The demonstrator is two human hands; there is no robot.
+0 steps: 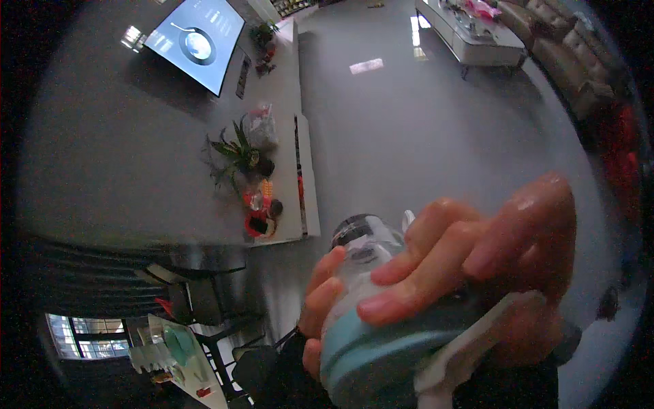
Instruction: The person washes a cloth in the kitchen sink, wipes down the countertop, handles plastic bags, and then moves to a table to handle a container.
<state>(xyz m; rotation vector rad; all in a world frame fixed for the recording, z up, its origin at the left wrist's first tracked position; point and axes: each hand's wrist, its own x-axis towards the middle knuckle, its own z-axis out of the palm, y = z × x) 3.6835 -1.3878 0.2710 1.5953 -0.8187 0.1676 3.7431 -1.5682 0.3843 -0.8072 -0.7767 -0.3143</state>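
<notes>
Close to the camera, a clear container with a pale blue lower part is tilted between my two hands. My left hand grips its far left side, with only the fingers showing past the edge. From the right, my right hand lays two fingertips on the container's upper surface, its other fingers curled. A white strip runs below that hand along the blue part. Whether it is a handle or a cloth, I cannot tell. The container's bottom end is dark and partly hidden.
A long white cabinet on the left bears potted plants and a plastic bag. Above it is a lit television. A coffee table and a sofa stand right. Chairs and a table are lower left.
</notes>
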